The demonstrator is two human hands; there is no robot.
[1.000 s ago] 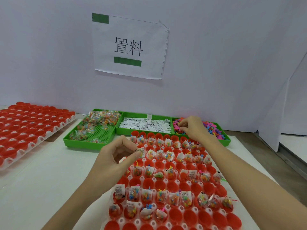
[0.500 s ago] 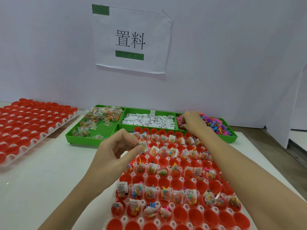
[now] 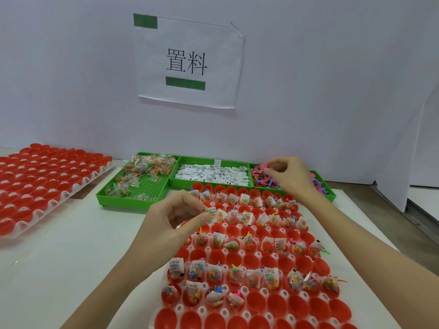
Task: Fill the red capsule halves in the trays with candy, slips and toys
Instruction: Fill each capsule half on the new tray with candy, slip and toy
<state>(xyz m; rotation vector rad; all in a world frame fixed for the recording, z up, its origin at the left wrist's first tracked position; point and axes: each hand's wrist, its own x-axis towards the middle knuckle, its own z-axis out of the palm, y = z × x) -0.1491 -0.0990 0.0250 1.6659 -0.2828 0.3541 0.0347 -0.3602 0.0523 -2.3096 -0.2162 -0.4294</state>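
Right hand [image 3: 288,175] now lifted above toys [image 3: 263,178]

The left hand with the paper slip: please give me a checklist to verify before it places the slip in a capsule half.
1. Slip is pinched by the left hand: ok.
2. Slip hangs above the near tray, at its left edge: ok.
3. Which capsule half lies directly under the slip: cannot tell, the hand hides it.
4. Empty red halves remain, such as the row in mid tray: ok.
5. Right hand is clear of the drop, over the toy bin: ok.
6. Right fingers already hold a toy: cannot tell.
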